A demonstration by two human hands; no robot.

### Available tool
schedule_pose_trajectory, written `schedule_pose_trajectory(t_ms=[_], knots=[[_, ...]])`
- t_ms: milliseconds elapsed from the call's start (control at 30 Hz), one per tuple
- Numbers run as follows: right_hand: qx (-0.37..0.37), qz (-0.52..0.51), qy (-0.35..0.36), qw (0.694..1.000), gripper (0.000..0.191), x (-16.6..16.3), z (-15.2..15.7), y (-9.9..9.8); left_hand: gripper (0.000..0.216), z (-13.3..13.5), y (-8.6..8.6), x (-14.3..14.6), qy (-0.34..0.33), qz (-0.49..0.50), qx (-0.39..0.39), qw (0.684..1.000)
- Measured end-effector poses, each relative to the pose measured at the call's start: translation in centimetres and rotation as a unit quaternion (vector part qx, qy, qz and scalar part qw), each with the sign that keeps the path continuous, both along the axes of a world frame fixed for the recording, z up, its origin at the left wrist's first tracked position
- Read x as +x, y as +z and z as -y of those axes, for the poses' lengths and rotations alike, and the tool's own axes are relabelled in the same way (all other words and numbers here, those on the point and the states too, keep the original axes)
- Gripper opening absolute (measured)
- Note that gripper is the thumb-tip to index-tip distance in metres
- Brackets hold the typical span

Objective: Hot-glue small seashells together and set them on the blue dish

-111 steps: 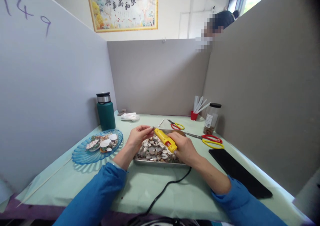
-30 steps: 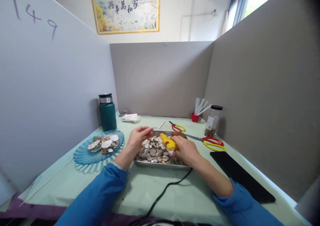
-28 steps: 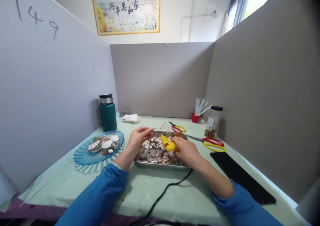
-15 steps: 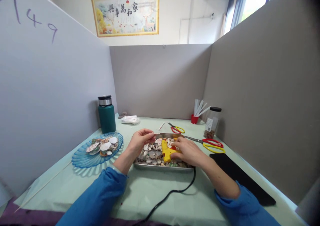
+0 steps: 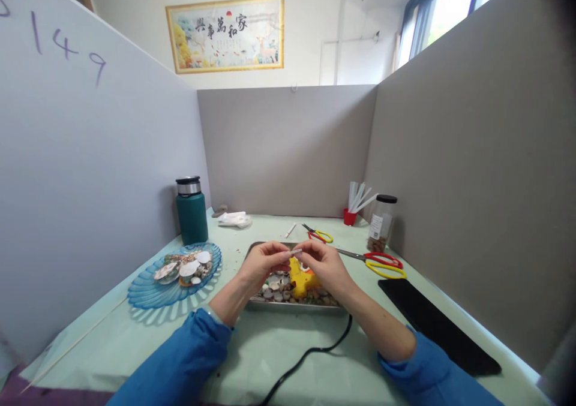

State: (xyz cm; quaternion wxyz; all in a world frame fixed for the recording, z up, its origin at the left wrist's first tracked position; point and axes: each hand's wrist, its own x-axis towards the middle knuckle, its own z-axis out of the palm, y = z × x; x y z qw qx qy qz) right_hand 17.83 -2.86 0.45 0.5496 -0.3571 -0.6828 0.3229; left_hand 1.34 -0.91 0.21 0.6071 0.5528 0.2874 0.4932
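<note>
My left hand and my right hand meet above a metal tray filled with several small shells. Both pinch one small pale shell piece between their fingertips. A yellow glue gun lies on the shells in the tray under my hands, its black cord running toward me across the mint table cover.
A blue glass plate with shells sits left, a green flask behind it. Red-and-yellow scissors, smaller scissors, a jar, a red cup of sticks and a black phone lie right. Partition walls enclose three sides.
My right hand set the glue gun down on the shells in the tray, let go of it and rose to join my left hand on the small piece.
</note>
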Motion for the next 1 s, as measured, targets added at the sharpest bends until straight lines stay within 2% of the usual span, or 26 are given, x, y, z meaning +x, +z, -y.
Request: schedule_pose_trajectory(t_ms=[133, 200, 267, 300, 333, 400, 500, 567, 633, 800, 1000], knots=[[-0.021, -0.017, 0.000, 1.000, 0.017, 0.3, 0.0, 0.1, 0.025, 0.1, 0.6, -0.2, 0.000, -0.041, 0.024, 0.999], [-0.026, -0.025, -0.017, 0.999, 0.017, 0.6, -0.2, 0.2, 0.035, -0.3, 1.0, -0.8, 0.014, -0.065, 0.045, 0.997], [-0.027, -0.033, -0.035, 0.998, 0.017, 1.0, -0.4, 0.2, 0.037, -1.2, 1.3, -1.8, 0.067, -0.138, 0.089, 0.984], [-0.026, -0.034, -0.043, 0.998, 0.017, 1.2, -0.5, 0.2, 0.031, -1.7, 1.3, -2.4, 0.112, -0.203, 0.119, 0.965], [-0.025, -0.033, -0.049, 0.998, 0.018, 1.4, -0.5, 0.1, 0.024, -2.2, 1.3, -3.0, 0.155, -0.283, 0.161, 0.933], [-0.019, -0.023, -0.058, 0.998, 0.018, 1.5, -0.6, 0.0, 0.016, -3.1, 1.1, -4.1, 0.214, -0.437, 0.233, 0.842], [-0.008, 0.007, -0.063, 0.998, 0.019, 1.6, -0.6, -0.3, 0.019, -3.8, 0.5, -5.2, 0.230, -0.588, 0.281, 0.723], [-0.002, 0.024, -0.066, 0.998, 0.019, 1.6, -0.6, -0.5, 0.022, -3.9, 0.2, -5.3, 0.205, -0.645, 0.301, 0.671], [0.004, 0.037, -0.069, 0.997, 0.019, 1.6, -0.6, -0.6, 0.024, -3.8, 0.0, -5.2, 0.172, -0.678, 0.321, 0.638], [0.015, 0.062, -0.070, 0.996, 0.018, 1.7, -0.6, -0.7, 0.023, -3.7, 0.0, -4.9, 0.135, -0.706, 0.354, 0.598], [0.035, 0.092, -0.081, 0.992, 0.015, 1.7, -0.7, -1.1, 0.025, -4.2, -0.4, -4.6, 0.120, -0.693, 0.382, 0.599]])
